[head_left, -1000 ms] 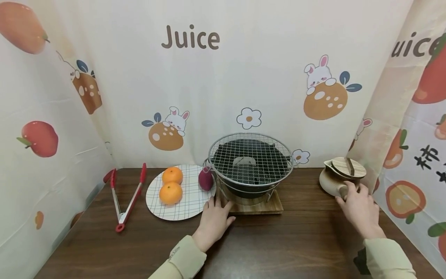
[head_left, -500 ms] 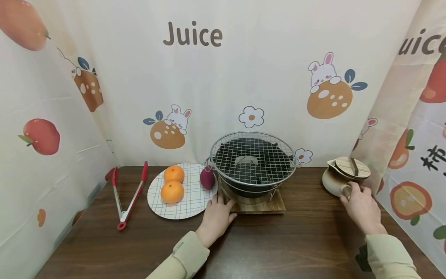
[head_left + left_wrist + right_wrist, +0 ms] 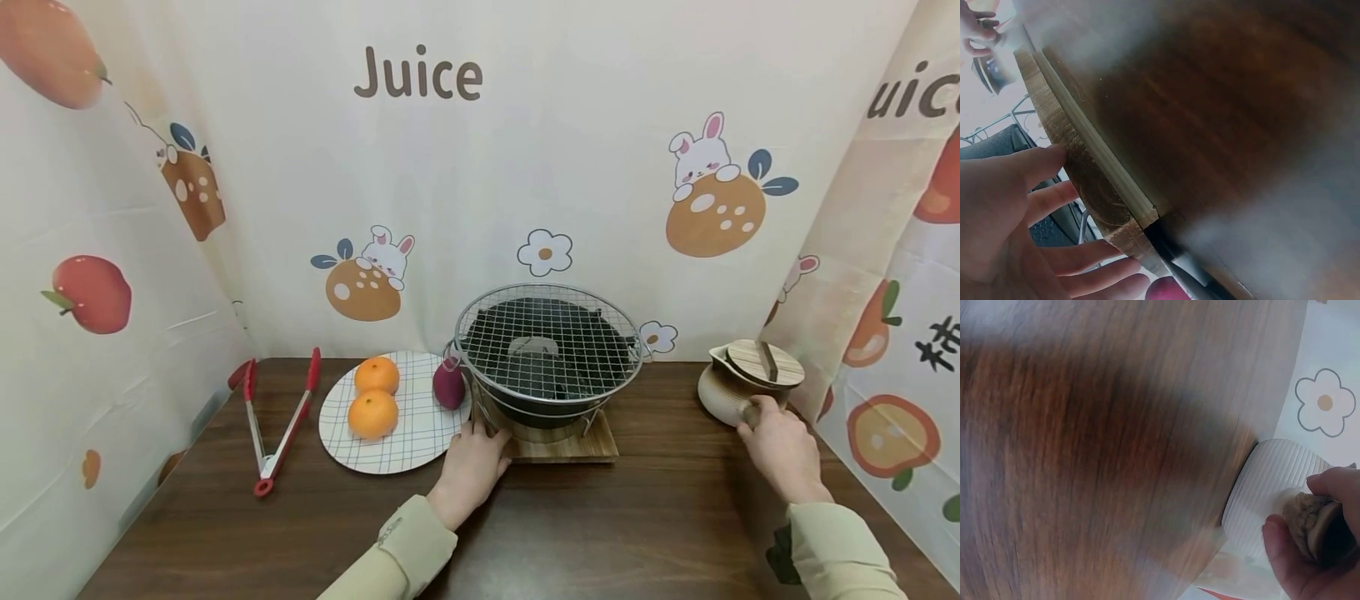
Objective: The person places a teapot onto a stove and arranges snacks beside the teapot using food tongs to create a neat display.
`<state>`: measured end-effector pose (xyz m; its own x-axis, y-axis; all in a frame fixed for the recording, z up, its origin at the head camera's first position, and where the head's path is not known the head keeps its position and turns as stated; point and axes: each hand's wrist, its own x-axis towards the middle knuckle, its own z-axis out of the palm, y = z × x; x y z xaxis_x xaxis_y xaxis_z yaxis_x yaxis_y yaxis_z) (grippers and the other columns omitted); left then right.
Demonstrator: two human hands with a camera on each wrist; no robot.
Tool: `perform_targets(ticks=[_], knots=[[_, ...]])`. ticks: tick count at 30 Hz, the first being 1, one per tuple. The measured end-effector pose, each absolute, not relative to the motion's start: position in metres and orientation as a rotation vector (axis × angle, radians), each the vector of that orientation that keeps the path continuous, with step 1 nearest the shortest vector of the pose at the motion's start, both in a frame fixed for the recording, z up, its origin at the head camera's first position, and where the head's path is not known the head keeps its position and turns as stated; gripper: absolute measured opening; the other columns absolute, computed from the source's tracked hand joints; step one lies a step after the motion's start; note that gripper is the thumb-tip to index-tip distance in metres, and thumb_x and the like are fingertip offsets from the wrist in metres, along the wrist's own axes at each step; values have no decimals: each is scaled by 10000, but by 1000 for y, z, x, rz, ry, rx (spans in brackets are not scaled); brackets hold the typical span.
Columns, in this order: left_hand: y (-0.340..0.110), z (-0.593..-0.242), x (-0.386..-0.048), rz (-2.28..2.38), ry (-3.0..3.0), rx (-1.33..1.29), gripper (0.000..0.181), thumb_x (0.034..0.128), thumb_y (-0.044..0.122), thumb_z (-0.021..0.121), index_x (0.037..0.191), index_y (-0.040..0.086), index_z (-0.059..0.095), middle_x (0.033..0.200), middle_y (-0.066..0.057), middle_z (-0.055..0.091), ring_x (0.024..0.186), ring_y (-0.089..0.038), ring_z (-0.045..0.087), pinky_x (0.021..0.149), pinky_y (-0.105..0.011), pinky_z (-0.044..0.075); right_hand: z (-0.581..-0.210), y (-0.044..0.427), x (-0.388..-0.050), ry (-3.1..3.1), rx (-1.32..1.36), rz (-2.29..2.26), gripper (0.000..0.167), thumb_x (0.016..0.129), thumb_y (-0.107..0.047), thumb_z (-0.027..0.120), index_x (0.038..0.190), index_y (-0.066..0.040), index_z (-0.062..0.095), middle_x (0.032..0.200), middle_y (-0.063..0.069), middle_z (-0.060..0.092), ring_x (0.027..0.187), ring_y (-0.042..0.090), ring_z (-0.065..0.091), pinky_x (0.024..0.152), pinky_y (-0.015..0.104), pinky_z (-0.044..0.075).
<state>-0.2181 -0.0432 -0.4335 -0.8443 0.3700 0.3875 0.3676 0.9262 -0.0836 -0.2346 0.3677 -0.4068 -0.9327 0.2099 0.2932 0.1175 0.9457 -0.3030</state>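
A round charcoal grill with a wire mesh on top stands on a wooden board. My left hand rests against the board's front left corner, and in the left wrist view its thumb touches the board while the fingers lie loosely spread. At the right, a beige teapot with a ribbed body carries a round wooden lid. My right hand grips the teapot's side handle; in the right wrist view thumb and finger wrap the brown handle. The teapot stands on the table.
A white checked plate left of the grill holds two oranges and a purple oval item. Farther left lie red-tipped tongs, spread apart. Printed curtains surround the dark wooden table.
The head view has shifted slightly, so everything sits a little farther right. My left thumb has drawn in toward the board. The right hand stays on the teapot handle.
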Motion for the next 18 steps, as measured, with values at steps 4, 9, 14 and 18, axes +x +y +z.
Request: perform_targets(ticks=[4,9,14,18], knots=[[-42,-433,-219,54,-2666,-518,353,729,398,796,1011,229,667,906,-114,668,789,-245,614,617,-331,514,-407,368,-236,-2759,-288,462,441,865,-165,602,1177,116,464,1025,429,554,901,604,535,677,609,422],[-40,-432,-221,112,-2649,-512,332,699,384,821,948,231,664,849,-82,682,740,-216,606,593,-304,496,-405,369,-237,-2761,-321,489,435,866,-157,581,1140,155,454,998,437,540,899,617,526,688,619,420],[-39,-431,-223,145,-2633,-517,290,684,348,834,891,229,670,792,-58,697,690,-195,599,558,-292,475,-399,371,-237,-2825,-369,512,388,883,-167,510,1006,193,433,925,455,517,855,628,518,657,612,419],[-40,-430,-223,150,-2627,-528,283,677,339,839,878,228,674,775,-53,699,667,-190,595,533,-288,468,-393,375,-237,-2903,-456,530,460,881,-215,521,964,219,393,919,498,493,832,636,527,629,598,441]])
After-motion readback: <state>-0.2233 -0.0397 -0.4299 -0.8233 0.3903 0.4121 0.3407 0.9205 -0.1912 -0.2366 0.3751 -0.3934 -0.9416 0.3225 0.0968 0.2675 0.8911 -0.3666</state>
